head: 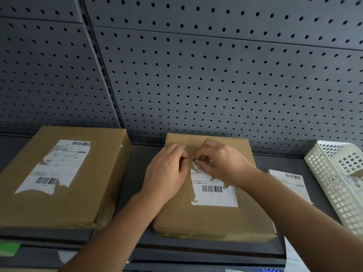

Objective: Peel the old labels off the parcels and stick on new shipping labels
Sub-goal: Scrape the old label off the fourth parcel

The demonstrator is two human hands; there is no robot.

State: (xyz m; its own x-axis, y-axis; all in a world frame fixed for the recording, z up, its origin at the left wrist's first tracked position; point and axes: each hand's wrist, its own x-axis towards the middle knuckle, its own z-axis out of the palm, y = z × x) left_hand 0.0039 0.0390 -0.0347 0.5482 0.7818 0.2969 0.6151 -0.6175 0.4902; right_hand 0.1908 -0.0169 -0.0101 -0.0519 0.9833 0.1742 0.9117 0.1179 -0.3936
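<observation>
A brown parcel (pixel 212 218) lies on the dark shelf in front of me. Its white old label (pixel 215 195) is torn along the top, with a barcode still showing. My right hand (pixel 220 160) pinches a lifted scrap of the label at its upper edge. My left hand (pixel 167 171) rests on the parcel beside the label, its curled fingertips right at the same torn edge. A second, larger brown parcel (pixel 59 193) sits to the left with a partly torn white label (pixel 59 165).
A sheet of white labels (pixel 290 185) lies flat on the shelf (pixel 135 173) right of the middle parcel. A white plastic basket (pixel 334 179) stands at the far right. A grey pegboard wall (pixel 196 75) rises behind the shelf.
</observation>
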